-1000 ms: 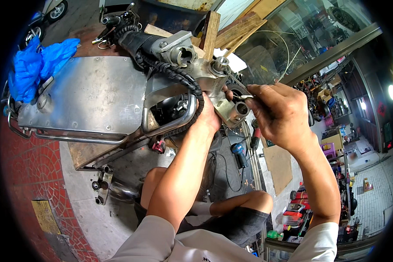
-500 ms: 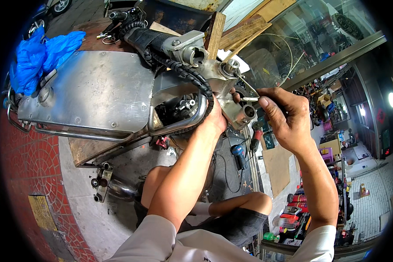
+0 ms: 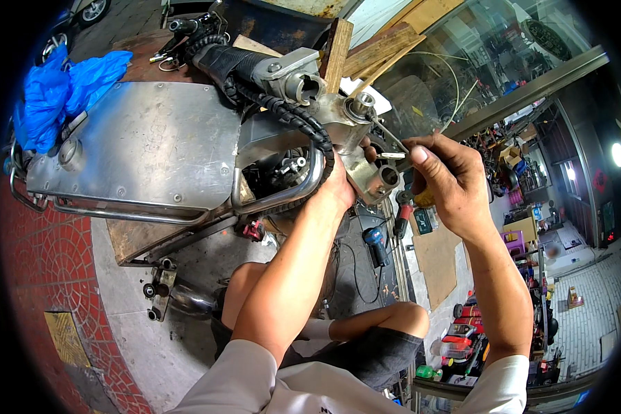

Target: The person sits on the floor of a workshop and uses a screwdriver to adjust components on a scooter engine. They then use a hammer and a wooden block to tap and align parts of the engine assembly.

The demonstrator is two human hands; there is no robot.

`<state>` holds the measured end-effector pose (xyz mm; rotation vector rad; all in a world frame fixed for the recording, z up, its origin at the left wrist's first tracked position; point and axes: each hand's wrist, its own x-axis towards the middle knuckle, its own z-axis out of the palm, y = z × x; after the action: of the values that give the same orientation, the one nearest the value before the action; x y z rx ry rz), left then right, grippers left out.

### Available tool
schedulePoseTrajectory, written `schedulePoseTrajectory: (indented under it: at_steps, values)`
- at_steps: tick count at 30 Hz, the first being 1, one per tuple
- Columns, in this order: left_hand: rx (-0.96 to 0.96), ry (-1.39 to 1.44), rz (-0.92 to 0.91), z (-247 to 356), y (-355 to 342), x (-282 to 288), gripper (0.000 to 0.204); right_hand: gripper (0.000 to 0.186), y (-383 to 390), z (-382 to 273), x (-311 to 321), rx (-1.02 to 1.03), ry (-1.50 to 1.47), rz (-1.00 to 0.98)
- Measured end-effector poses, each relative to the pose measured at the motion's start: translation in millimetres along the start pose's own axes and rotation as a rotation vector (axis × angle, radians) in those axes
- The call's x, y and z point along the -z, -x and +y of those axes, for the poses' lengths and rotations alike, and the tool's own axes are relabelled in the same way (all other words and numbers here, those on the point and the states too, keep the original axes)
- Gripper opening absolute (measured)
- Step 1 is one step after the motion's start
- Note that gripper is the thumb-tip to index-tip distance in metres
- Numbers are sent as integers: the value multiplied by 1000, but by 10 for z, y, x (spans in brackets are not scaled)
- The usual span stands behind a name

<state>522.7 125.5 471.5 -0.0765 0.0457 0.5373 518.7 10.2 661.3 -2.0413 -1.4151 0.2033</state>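
My left hand (image 3: pixel 337 185) is wrapped around the underside of a machined metal bracket (image 3: pixel 367 176) with tube sockets, its fingertips showing behind it. My right hand (image 3: pixel 448 172) pinches a thin metal rod tool (image 3: pixel 389 132) that angles up to the bracket's upper round fitting (image 3: pixel 363 105); a short pale piece (image 3: pixel 392 156) sits at the fingertips. I cannot make out the tool's tip. A black spiral-wrapped cable bundle (image 3: pixel 303 123) runs beside my left hand over a bent tube, next to a riveted aluminium body panel (image 3: pixel 159 145).
A blue plastic bag (image 3: pixel 48 103) lies on the panel's left end. Wood offcuts (image 3: pixel 376 55) lean behind. Below are a blue power tool (image 3: pixel 375 245), a red-and-black tool (image 3: pixel 403 212) and a metal fork assembly (image 3: pixel 162 290) on the floor. A glass-fronted, cluttered workshop is on the right.
Since one second ago my right hand has shifted slightly right with the rod, which now shows more of its length. My left hand stays on the bracket; the view has shifted slightly.
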Motion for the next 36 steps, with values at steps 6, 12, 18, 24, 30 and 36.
schedulePoseTrajectory:
  at_steps: [6,12,18,24,30,36]
  values:
    - [-17,52,-63,29,36,-17,45,27,-1,11,-33,-13,-30,-19]
    - [211,74,-371,75,-153,133,87,41,38,-52,-32,-161,-297,-162]
    - [-13,-170,-111,11,-57,131,85,44,0,-18,-87,10,2,-92]
    - [-20,-143,-117,90,26,-3,50,44,52,-114,-77,486,821,-3]
    - [-110,-197,-62,-10,72,7,56,50,71,-214,18,567,992,-39]
    - [-90,-344,143,-67,400,180,63,45,83,-259,102,597,1166,-33]
